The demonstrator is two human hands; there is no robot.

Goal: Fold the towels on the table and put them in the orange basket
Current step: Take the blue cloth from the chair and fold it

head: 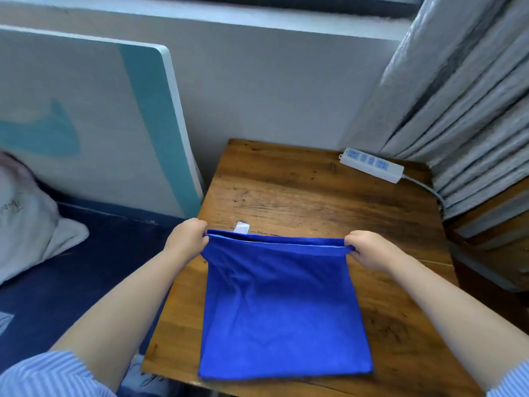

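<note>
Hands both extended forward over the wooden worktop (pixel 300 190), forearms bare, striped sleeves at the elbows. Left hand (pixel 187 239) curls its fingers round the far left corner of the blue towel (pixel 283 310); right hand (pixel 367 250) pinches the far right corner. The far edge is pulled taut between them and lifted slightly off the wood, two layers showing along it. A white label (pixel 242 227) sticks out just beyond that edge, near the left hand.

Count: one towel, one label, one white power strip (pixel 372 164), two hands. No basket in view.

Towel's near edge lies flat close to the worktop's front edge; its left side runs near the worktop's left edge. Bare wood stretches beyond the towel to the back, and a strip on the right. Power strip sits at the back right corner, well apart from the towel, its cable trailing off toward the grey curtain (pixel 463 110). A bed (pixel 71 267) with dark blue cover lies left of the worktop.
</note>
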